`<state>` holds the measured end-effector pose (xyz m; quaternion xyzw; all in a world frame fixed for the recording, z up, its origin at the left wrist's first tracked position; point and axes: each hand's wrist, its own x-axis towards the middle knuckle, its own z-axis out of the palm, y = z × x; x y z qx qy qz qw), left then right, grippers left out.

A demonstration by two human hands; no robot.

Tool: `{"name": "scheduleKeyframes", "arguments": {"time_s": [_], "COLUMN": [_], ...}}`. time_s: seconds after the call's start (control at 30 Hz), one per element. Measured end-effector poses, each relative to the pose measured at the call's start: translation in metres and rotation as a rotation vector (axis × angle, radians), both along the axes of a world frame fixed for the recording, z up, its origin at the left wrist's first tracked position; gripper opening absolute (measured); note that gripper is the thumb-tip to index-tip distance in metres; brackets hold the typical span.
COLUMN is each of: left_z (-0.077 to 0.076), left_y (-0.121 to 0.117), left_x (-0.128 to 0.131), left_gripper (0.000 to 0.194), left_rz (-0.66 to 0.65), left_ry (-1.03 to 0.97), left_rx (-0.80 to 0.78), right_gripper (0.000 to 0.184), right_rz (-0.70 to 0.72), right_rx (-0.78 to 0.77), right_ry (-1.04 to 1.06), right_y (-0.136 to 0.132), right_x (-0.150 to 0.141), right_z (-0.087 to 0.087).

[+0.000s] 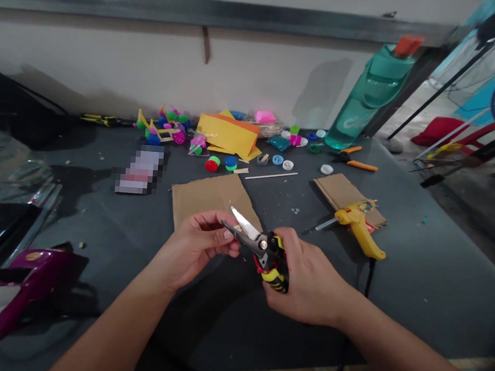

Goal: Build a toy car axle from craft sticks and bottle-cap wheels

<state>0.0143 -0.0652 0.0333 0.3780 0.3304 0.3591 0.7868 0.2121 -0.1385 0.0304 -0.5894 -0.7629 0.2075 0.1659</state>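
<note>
Forearms (108, 323) rise from the frame's bottom edge, R hand (309, 276) clamped on the yellow-black snips (267, 255) at centre, L hand (195, 241) curled just beside the blades (anything pinched there too small to tell), cardboard sheet (210, 197) just above.

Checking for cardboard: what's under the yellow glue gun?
The yellow glue gun lies partly on a brown cardboard piece, its handle over the dark tabletop. What lies directly beneath is hidden.

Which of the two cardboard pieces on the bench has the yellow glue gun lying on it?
The smaller piece, at right: the yellow glue gun lies across its near end. The larger piece, at centre, has no gun on it.
</note>
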Motion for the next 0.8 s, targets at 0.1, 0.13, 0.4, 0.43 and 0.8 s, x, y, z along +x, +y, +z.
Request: {"name": "scheduleKeyframes", "arguments": {"time_s": [0.1, 0.13, 0.4, 0.43, 0.8], "left_z": [0.0003, 0.0002, -0.0028, -0.0034, -0.0051], "left_y": [0.0008, 0.0009, 0.0017, 0.0021, 0.0007], "left_x": [-0.0007, -0.001, -0.0039, -0.004, -0.0011], "left_gripper": [0.014, 0.014, 0.01, 0.01, 0.012], "left_rz": [0.002, 0.002, -0.013, -0.013, 0.017], "left_ry": [0.02, 0.026, 0.011, 0.004, -0.002], "left_rx": [-0.009, -0.007, 0.014, 0.018, 0.083], "right_gripper": [0.044, 0.044, 0.043, 0.042, 0.044], "right_rz": [0.016, 0.02, 0.054, 0.059, 0.048], "right_rx": [0.021, 0.021, -0.032, -0.041, -0.083], "right_ry": [-0.002, -0.002, 0.014, 0.012, 0.005], "right_y": [0.0001, 0.0002, -0.0007, -0.001, 0.0001], "right_x": [-0.0002, -0.0003, 0.0013, 0.0013, -0.0013], "right_z": [0.001, 0.0013, 0.0035, 0.004, 0.0041]}}
